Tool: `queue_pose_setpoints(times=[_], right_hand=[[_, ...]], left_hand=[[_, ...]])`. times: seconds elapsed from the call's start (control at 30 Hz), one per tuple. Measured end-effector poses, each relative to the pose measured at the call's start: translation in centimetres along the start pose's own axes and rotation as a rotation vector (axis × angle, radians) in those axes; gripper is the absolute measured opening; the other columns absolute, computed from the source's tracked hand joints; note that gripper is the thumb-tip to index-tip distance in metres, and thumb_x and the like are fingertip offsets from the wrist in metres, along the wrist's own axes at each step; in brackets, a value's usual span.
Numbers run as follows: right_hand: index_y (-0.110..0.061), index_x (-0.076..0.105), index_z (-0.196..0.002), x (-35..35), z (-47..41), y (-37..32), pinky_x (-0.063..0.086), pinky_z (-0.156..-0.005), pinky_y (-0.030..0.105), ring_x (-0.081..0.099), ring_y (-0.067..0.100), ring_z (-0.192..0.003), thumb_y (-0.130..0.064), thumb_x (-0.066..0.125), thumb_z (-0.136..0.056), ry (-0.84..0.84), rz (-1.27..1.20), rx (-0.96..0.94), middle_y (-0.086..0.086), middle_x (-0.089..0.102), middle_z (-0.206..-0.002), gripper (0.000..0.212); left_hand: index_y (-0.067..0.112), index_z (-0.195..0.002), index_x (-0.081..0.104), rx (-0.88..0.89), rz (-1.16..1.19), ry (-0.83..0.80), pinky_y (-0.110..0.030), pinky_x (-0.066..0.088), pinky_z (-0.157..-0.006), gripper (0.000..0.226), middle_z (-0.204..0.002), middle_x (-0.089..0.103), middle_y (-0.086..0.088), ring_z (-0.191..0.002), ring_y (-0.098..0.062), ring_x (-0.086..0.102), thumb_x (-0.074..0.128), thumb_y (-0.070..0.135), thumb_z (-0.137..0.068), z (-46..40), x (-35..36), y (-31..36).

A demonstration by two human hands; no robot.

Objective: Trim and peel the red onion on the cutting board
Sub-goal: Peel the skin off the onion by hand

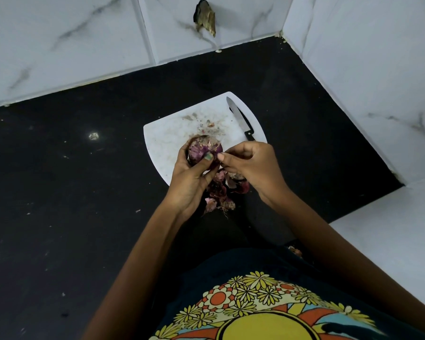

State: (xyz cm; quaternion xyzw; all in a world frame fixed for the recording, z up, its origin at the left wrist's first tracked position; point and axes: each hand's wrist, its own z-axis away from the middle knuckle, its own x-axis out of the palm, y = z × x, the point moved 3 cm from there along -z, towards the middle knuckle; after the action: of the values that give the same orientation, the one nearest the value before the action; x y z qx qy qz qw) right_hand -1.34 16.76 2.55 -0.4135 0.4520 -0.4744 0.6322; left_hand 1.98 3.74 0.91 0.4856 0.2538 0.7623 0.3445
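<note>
Fingers of the left hand [190, 177] curl round the red onion [205, 149], thumb pressed on its near face; fingers of the right hand [249, 165] are bunched, thumb and forefinger pinching a flap of skin at the onion's right side. Onion: held just above the near edge of the white cutting board [167, 141]; purple, patchy, papery pale skin partly torn at the top. Writing: none legible on any item. Peelings [219, 192]: a heap of purple and pink scraps below the hands, at the board's near edge. Knife [241, 120]: black handle, lying on the board's right side, tip pointing away. Surface: black countertop [71, 180], speckled with crumbs. Surround: white marble-veined wall tiles [71, 33], meeting in a corner.
</note>
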Motion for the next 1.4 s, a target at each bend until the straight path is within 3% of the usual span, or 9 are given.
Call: queue_pose_setpoints(times=[0.3,0.37,0.47,0.57,0.83,1.03,1.13,1.27,1.4], right_hand=[[-0.001,0.066,-0.090,0.4,-0.1,-0.1,0.057,-0.077,0.050,0.068,0.038,-0.080,-0.014,0.065,-0.088,-0.060,0.049,-0.011,0.019,0.069,-0.083,0.013],[-0.003,0.065,-0.087,0.3,-0.3,0.0,0.059,-0.075,0.041,0.069,0.026,-0.073,-0.012,0.065,-0.087,-0.080,0.036,-0.011,0.013,0.068,-0.079,0.009],[-0.002,0.063,-0.084,0.3,-0.2,0.0,0.059,-0.068,0.026,0.067,0.012,-0.066,-0.007,0.064,-0.087,-0.085,0.016,-0.013,0.008,0.066,-0.076,0.005],[0.002,0.063,-0.087,0.2,-0.3,0.3,0.059,-0.067,0.037,0.068,0.020,-0.066,-0.007,0.064,-0.086,-0.033,0.064,-0.024,0.009,0.066,-0.075,0.009],[-0.003,0.064,-0.080,-0.6,-1.0,2.4,0.058,-0.070,0.042,0.068,0.024,-0.069,-0.009,0.065,-0.083,0.115,0.233,-0.027,0.007,0.068,-0.073,0.006],[-0.015,0.065,-0.082,-1.2,-1.3,3.3,0.059,-0.074,0.045,0.071,0.022,-0.075,-0.003,0.062,-0.086,0.050,0.195,0.046,0.007,0.070,-0.083,0.013],[-0.023,0.065,-0.082,-0.9,-0.9,1.8,0.059,-0.077,0.035,0.069,0.015,-0.081,-0.011,0.059,-0.090,-0.027,0.138,0.028,-0.002,0.068,-0.085,0.015],[-0.010,0.067,-0.093,-0.2,0.2,-0.5,0.056,-0.065,0.031,0.065,0.014,-0.068,-0.031,0.070,-0.082,-0.219,0.064,0.027,0.002,0.069,-0.082,0.024],[0.003,0.066,-0.094,0.5,0.5,-0.9,0.058,-0.064,0.029,0.066,0.014,-0.067,-0.006,0.073,-0.079,-0.260,0.033,0.001,0.011,0.069,-0.080,0.020]], left_hand=[[0.003,-0.129,0.046,-0.020,0.047,-0.003,-0.036,0.051,-0.096,0.038,-0.112,0.065,-0.010,-0.101,-0.019,0.065,0.049,-0.005,-0.092,-0.1,-0.4,0.1],[0.001,-0.128,0.048,-0.053,0.098,-0.012,-0.036,0.051,-0.096,0.035,-0.115,0.064,-0.012,-0.103,-0.020,0.064,0.047,-0.002,-0.093,-0.1,-0.6,0.2],[0.004,-0.119,0.051,-0.129,0.144,-0.015,-0.028,0.053,-0.078,0.028,-0.110,0.062,-0.011,-0.095,-0.019,0.060,0.042,0.007,-0.093,-0.2,-0.6,0.3],[0.007,-0.106,0.054,-0.193,0.159,-0.025,-0.022,0.047,-0.056,0.025,-0.095,0.062,-0.009,-0.078,-0.017,0.058,0.039,0.019,-0.091,0.1,-0.5,0.4],[0.008,-0.084,0.059,-0.377,0.249,-0.089,-0.019,0.035,-0.041,0.034,-0.074,0.056,-0.006,-0.054,-0.015,0.050,0.049,0.040,-0.086,0.9,0.0,-0.2],[0.006,-0.089,0.054,-0.325,0.213,0.003,-0.022,0.040,-0.048,0.027,-0.076,0.053,-0.009,-0.056,-0.019,0.054,0.039,0.027,-0.090,0.4,-0.5,-0.3],[0.006,-0.093,0.051,-0.302,0.173,0.029,-0.025,0.038,-0.053,0.025,-0.075,0.052,-0.008,-0.056,-0.019,0.055,0.035,0.025,-0.092,0.2,-0.6,-0.4],[0.005,-0.097,0.051,-0.269,0.137,0.024,-0.026,0.040,-0.053,0.025,-0.083,0.054,-0.009,-0.059,-0.018,0.055,0.034,0.023,-0.094,0.0,-0.6,-0.4],[0.006,-0.093,0.055,-0.281,0.142,0.021,-0.028,0.038,-0.061,0.028,-0.084,0.057,-0.011,-0.068,-0.020,0.053,0.033,0.024,-0.093,0.0,-0.6,-0.5]])
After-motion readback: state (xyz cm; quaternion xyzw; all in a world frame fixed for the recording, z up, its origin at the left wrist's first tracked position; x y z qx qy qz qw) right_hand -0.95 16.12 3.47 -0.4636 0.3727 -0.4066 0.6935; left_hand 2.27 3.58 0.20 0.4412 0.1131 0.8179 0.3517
